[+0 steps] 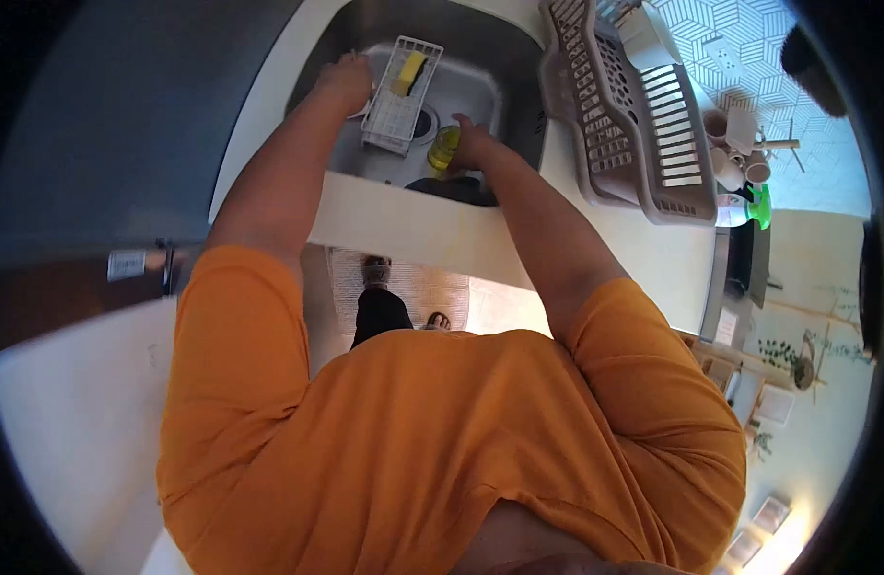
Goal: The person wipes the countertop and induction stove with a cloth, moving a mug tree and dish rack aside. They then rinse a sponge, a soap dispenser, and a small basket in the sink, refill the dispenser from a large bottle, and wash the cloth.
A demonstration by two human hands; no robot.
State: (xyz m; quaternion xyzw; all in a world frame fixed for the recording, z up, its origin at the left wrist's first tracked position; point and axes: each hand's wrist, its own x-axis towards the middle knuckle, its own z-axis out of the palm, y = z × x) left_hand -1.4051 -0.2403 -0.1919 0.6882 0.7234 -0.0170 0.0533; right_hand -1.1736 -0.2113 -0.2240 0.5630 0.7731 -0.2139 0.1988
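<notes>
In the head view, both of my arms reach into a metal sink [476, 91]. My right hand [473, 146] is closed around a small container of yellow-green liquid [443, 149], low over the right part of the basin. At the left side, my left hand [346, 82] has its fingers curled, and what they hold is hard to see. A white curved edge [363, 107] shows just below that hand. Between the hands stands a white wire rack [392, 120], with a yellow sponge [409, 73] with a dark side lying in it.
A dark rounded object [452, 190] lies at the sink's near edge. Right of the sink, a grey-brown plastic dish rack [619, 144] holds a white item [648, 38]. Beyond it are a spray bottle [749, 208] with a green head and several mugs [728, 171] on a stand.
</notes>
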